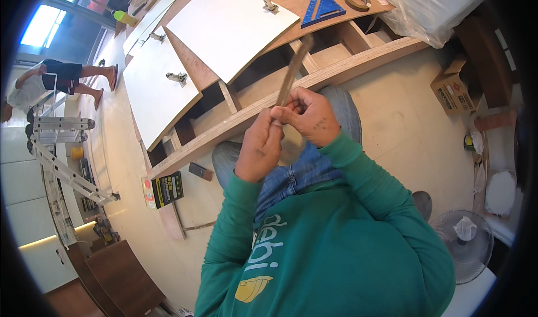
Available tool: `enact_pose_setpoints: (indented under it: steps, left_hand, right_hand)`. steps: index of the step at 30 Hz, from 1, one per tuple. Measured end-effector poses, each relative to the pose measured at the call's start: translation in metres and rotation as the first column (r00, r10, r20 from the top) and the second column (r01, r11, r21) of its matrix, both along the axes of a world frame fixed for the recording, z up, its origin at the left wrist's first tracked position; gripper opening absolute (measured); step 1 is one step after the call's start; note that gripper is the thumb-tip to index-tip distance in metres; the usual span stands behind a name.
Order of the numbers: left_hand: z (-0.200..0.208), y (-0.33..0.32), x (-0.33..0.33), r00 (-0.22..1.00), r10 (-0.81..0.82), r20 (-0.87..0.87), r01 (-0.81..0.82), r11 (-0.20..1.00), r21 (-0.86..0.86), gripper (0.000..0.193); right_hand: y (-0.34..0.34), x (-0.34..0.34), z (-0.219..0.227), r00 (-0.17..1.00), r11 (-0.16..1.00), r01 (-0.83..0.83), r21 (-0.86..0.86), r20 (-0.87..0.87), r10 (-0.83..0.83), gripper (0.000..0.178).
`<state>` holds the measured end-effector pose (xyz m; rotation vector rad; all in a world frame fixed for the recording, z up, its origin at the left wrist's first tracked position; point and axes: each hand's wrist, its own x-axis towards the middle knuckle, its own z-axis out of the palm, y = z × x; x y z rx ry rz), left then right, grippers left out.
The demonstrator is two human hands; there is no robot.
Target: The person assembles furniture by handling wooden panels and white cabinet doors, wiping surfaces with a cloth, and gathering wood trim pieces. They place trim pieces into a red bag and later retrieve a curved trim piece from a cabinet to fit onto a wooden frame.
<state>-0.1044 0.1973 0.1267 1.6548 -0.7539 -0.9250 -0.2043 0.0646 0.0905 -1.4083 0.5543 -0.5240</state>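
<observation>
Both hands meet in front of my chest around a thin dark brown strip (293, 70) that sticks up and away from me. My left hand (261, 143) pinches its lower end with the fingers closed. My right hand (307, 115) also grips the strip's lower part, just beyond the left. Behind the strip lies a wooden cabinet frame (314, 76) with white door panels (230, 25) carrying metal hinges (270, 5). My knees in blue jeans (297, 171) are below the hands.
A blue triangular square (323, 6) and a roll of tape (357, 1) lie on the cabinet. A small box (163, 189) and a wood block (200, 172) sit on the floor left. A cardboard box (451, 90), a fan (464, 244), a ladder (64, 171) and another person (50, 84) are around.
</observation>
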Motion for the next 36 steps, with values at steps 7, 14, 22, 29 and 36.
enact_pose_setpoints:
  steps: [7, 14, 22, 29, 36]
  left_hand:
    - [-0.002, 0.007, -0.002, 0.968, -0.048, 0.244, 0.028, 0.996, 0.085, 0.019]
    - [-0.005, 0.014, -0.001, 0.975, -0.006, 0.221, -0.024, 0.991, 0.134, 0.021]
    - [0.000, 0.007, -0.004, 0.997, -0.005, 0.079, -0.003, 0.995, 0.102, 0.028]
    - [-0.013, 0.003, 0.008, 0.995, 0.050, -0.090, -0.046, 0.998, 0.053, 0.036]
    - [-0.023, 0.005, 0.008, 1.000, 0.020, 0.005, -0.020, 0.996, 0.085, 0.029]
  right_hand:
    - [-0.003, 0.002, 0.007, 0.996, 0.992, -0.077, -0.103, -0.044, 0.073, 0.029]
    - [-0.026, -0.003, 0.003, 0.976, 0.975, -0.217, 0.047, 0.008, 0.217, 0.027]
    - [-0.019, 0.014, -0.002, 0.999, 0.986, -0.050, 0.159, 0.000, 0.050, 0.028]
    - [-0.013, 0.007, -0.005, 0.982, 0.980, -0.177, 0.091, 0.080, 0.170, 0.021]
    - [-0.021, 0.000, -0.009, 0.970, 0.959, -0.241, 0.150, 0.023, 0.241, 0.019]
